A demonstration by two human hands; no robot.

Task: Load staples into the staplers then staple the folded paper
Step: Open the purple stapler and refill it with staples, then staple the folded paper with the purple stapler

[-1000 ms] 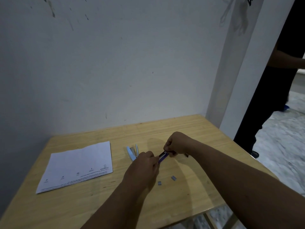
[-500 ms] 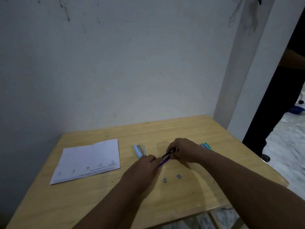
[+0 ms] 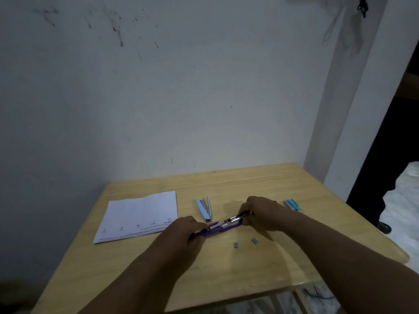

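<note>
A purple stapler [image 3: 223,225] lies opened out near the middle of the wooden table [image 3: 226,268], its metal staple channel showing. My left hand [image 3: 186,232] grips its near left end. My right hand [image 3: 258,213] grips its far right end. A light blue stapler [image 3: 204,210] lies spread open just behind them. The folded white paper [image 3: 138,217] lies flat to the left. Two small staple strips [image 3: 235,245] [image 3: 253,240] rest on the table in front of the purple stapler. A green and blue staple box [image 3: 293,205] sits to the right.
A white wall rises right behind the table. A person in dark clothing [image 3: 385,177] stands in the doorway at the right, beyond the table's right edge. Loose wires [image 3: 317,293] lie on the floor below the front right corner.
My hands have moved apart, and more of the purple stapler shows between them, opened out. The view has shifted, bringing the staple box into sight.
</note>
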